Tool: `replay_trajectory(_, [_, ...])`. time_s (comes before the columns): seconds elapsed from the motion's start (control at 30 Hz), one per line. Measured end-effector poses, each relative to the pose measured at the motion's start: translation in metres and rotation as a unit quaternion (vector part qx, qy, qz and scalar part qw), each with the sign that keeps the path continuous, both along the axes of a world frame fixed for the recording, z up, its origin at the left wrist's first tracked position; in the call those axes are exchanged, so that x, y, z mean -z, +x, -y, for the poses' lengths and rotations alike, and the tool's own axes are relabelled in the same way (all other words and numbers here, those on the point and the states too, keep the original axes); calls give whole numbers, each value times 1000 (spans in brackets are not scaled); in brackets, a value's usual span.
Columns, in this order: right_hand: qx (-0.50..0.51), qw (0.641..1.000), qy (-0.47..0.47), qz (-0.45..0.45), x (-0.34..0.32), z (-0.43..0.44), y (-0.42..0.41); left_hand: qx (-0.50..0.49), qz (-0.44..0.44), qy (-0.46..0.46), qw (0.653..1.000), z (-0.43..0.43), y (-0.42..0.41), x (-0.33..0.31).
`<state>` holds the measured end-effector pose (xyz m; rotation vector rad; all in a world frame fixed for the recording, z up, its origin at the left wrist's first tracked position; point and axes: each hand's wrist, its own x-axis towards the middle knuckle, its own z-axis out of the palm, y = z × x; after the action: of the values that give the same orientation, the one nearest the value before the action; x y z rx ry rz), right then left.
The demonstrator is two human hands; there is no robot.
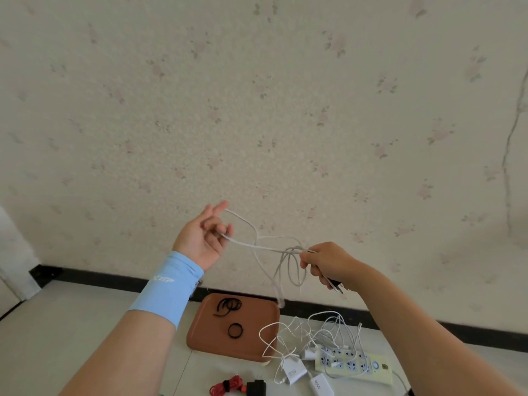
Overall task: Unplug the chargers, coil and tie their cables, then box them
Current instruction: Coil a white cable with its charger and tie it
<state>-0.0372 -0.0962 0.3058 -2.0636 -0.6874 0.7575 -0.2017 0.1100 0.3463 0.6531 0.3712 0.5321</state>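
– Pale blue stretch sleeve (168, 287) on the left forearm sits closest to the lens; why are both arms lifted like that?
– To keep the thin white charger cable (265, 246) off the surface while it is wound, I'd say. The left hand (204, 238) is raised with its palm toward the camera. Some fingers curl round the strand and the others point up, so the strand runs taut across to the right hand (328, 262)
– And the right?
– Clenched on the gathered loops, which hang below its knuckles, and on a small dark plug end (337, 286) poking out under the fist. Gripping both together probably stops the coil springing apart
– How does the cable look?
– Slim, limp and greyish white, in a few uneven loops, with a tail drooping toward the flat brown plastic tray (205, 338). It is not yet tied
– Ties?
– Black loop ties (228, 305) lie on that tray in 2 clumps, well below the hands
– What else is left?
– Plenty. A tangle of white cables (314, 332) lies over the pale yellow power strip (357, 365) just beside the tray, with 2 white block chargers (295, 372) in front. A red cable bundle (228, 385) next to a black charger block (257, 388) looks already banded. No box is in view
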Motion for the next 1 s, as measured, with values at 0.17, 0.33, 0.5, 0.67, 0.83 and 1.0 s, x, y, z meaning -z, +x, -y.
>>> replay_trajectory(0.17, [-27,999,23,-2,-2,-6,-10,-186,-34,50,981,-8,2,7])
replay_trajectory(0.33, [-24,999,40,-14,-5,-2,-8,-168,-261,209,927,-22,-6,13])
replay_trajectory(0.5, [-106,994,10,-2,-9,5,-11,188,-629,522,544,-11,-10,36])
replay_trajectory(0.67, [-182,983,-38,-1,-14,0,-21,-14,-403,684,608,28,5,14])
replay_trajectory(0.83, [-197,980,-6,-5,-23,0,-29,205,-198,602,746,59,12,17])
replay_trajectory(1.0, [-117,988,95,-32,-26,5,-20,222,-277,595,721,50,13,20])
